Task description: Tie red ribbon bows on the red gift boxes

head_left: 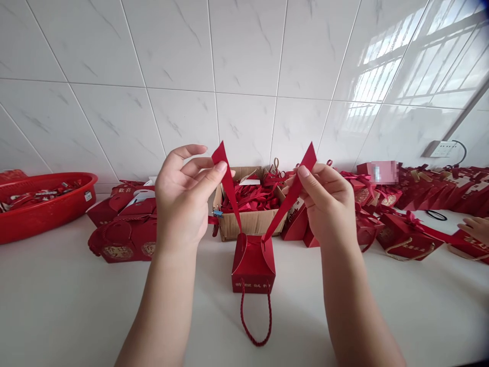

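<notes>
A small red gift box with gold characters stands on the white table in front of me. Its twisted rope handle hangs down over the near side onto the tabletop. A red ribbon comes up out of the two sides of its top, both ends raised in a V. My left hand pinches one end between thumb and fingers. The other end is pinched the same way by my right hand, level with the left. Both ribbon tips stick up above my thumbs.
Behind the box is a cardboard carton filled with red ribbons. Red gift boxes stand at left beside a red plastic basin. More red boxes line the right, where another person's hand shows. A tiled wall rises behind.
</notes>
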A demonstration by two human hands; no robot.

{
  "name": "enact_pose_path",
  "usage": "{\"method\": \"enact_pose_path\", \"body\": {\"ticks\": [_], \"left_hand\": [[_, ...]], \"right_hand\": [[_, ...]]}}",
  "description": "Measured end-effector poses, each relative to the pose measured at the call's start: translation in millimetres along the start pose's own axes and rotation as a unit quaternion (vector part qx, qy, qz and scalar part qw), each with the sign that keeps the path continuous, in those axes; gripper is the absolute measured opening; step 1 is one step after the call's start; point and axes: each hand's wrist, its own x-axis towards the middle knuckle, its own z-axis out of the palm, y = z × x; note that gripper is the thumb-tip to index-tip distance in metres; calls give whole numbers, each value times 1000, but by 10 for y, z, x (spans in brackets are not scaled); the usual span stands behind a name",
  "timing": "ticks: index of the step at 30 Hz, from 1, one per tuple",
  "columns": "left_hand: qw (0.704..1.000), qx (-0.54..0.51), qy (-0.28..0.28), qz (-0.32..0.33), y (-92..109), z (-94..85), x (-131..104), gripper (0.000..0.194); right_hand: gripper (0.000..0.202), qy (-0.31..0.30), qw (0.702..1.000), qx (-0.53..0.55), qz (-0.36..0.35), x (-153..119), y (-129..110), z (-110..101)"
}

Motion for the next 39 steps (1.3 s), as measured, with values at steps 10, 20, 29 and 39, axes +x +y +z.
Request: {"method": "enact_pose_path", "body": {"ticks": [10, 20, 29, 39], "left_hand": [[991, 28, -92, -89, 18, 138, -128, 40], [989, 48, -102, -93, -38, 225, -181, 50], [984, 94, -114, -96, -79, 197, -150, 32], [987, 114, -111, -25, -122, 162, -143, 19]], "right_hand": [[7, -16, 999, 10, 42, -26, 17, 68], [20, -125, 990, -42, 56, -85, -15, 128], [35, -151, 987, -27, 54, -123, -31, 171], [32, -156, 985, -15, 69, -88, 28, 174]]}}
